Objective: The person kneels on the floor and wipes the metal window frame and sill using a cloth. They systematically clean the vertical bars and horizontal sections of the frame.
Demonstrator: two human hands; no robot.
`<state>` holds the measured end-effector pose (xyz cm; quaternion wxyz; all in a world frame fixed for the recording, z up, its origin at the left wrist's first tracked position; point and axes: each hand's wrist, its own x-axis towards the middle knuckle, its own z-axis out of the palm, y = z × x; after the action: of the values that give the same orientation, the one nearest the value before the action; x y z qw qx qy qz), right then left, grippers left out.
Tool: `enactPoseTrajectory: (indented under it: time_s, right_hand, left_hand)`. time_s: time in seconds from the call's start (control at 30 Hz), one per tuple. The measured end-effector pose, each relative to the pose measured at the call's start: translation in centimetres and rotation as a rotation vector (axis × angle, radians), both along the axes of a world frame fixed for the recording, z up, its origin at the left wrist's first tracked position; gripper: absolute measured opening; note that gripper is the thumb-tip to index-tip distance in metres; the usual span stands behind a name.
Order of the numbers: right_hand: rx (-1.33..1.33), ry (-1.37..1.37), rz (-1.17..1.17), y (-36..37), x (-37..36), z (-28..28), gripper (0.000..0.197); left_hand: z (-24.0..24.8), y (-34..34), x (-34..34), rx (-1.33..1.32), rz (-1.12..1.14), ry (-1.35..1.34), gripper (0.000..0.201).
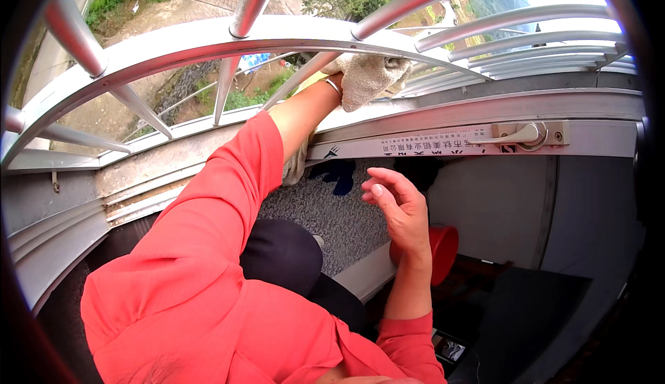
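Reaching out past the window frame, my left hand (338, 81) is mostly covered by a dirty beige cloth (370, 82) that it grips. The fingers are hidden in its folds. The cloth lies against the outer side of the white metal frame rail (409, 117), beside the slanted bars. A second piece of greyish cloth (296, 166) hangs over the sill below my forearm. My right hand (400, 207) is held in the air inside the room, below the rail, open with loosely bent fingers and nothing in them.
Silver guard bars (253, 3) cross the top, with ground and greenery far below. A window handle (530, 134) juts from the rail at right. A red bucket (443, 254) stands behind my right wrist. Dark blue cloth (339, 175) lies on the speckled grey surface (339, 224).
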<state>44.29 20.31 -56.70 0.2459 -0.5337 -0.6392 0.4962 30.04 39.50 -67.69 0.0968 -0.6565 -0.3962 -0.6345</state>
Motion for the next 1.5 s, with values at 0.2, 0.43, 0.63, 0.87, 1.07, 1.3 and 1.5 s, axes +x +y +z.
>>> enactPoseTrajectory:
  time_s: [0.2, 0.43, 0.63, 0.87, 1.07, 1.3, 1.5]
  right_hand:
    - [0.053, 0.043, 0.004, 1.2, 0.7, 1.1, 0.025]
    - [0.004, 0.021, 0.01, -1.5, 0.2, 0.5, 0.025]
    - [0.118, 0.013, -0.064, -2.5, 0.0, 1.6, 0.026]
    - [0.422, 0.087, -0.266, -1.6, 1.0, 3.2, 0.024]
    - [0.442, 0.1, -0.146, -0.4, -0.5, 4.1, 0.022]
    - [0.325, 0.086, -0.112, -0.9, -0.8, 2.7, 0.019]
    - [0.272, 0.01, -0.053, -2.3, -0.9, 2.5, 0.017]
  left_hand:
    - [-5.9, -1.2, -2.1, -0.427, -0.229, -0.14, 0.013]
    - [-17.9, -5.4, -1.8, -0.996, -0.266, -0.27, 0.018]
    - [-28.1, -2.7, -2.3, -1.035, -0.119, 0.128, 0.032]
    - [-14.0, -7.2, -1.9, -0.376, 0.412, 0.313, 0.033]
    - [-0.3, -3.9, -1.0, -0.44, 0.181, 0.389, 0.015]
    - [-3.6, -4.8, -2.1, -0.55, -0.158, 0.007, 0.009]
    - [-14.9, -5.3, -2.8, -0.921, -0.411, -0.485, 0.011]
